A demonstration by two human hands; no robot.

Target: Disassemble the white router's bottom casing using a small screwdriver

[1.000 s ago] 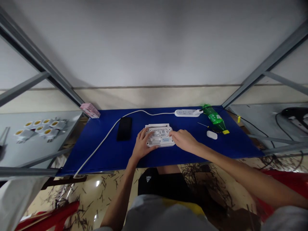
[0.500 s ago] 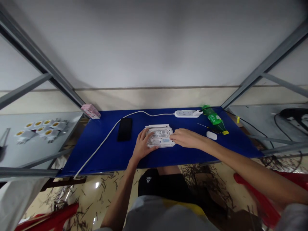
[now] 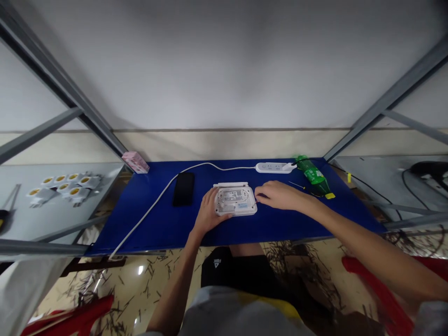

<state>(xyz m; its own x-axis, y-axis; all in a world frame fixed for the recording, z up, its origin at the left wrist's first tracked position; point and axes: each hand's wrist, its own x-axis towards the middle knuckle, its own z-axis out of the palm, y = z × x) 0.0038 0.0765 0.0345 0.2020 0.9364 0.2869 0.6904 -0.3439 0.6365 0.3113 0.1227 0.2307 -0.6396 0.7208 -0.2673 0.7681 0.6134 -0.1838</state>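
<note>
I've got the left hand (image 3: 210, 212) spread on the white router (image 3: 235, 200), fingers open and flat on its top, no grip. The right hand (image 3: 275, 196) is just beside the router's right edge, fingers loosely curled, holding nothing. Router sits mid blue tabletop (image 3: 280, 228), black phone (image 3: 183, 189) to its left; white power strip (image 3: 273, 167) and green bottle (image 3: 312, 175) lie farther back.

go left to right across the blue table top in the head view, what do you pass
pink box, black smartphone, white router, white power strip, green plastic bottle
</note>
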